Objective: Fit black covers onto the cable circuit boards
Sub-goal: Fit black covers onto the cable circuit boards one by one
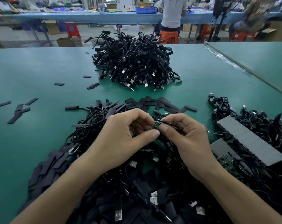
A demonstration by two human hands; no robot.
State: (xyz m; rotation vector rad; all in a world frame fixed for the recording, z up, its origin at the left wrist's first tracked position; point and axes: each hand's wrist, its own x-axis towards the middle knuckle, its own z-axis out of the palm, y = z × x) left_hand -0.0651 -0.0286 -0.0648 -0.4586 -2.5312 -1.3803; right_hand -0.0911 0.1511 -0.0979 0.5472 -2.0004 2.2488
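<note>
Small green cable circuit board [156,124]: pinched by left hand [121,139]. Flat black cover [170,124]: pinched by right hand [187,138], held end-on, probably for sliding over.

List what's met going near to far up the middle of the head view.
Near cable pile → left hand and right hand pinching a circuit board → loose covers → far cable heap → orange stool → blue bench.
</note>
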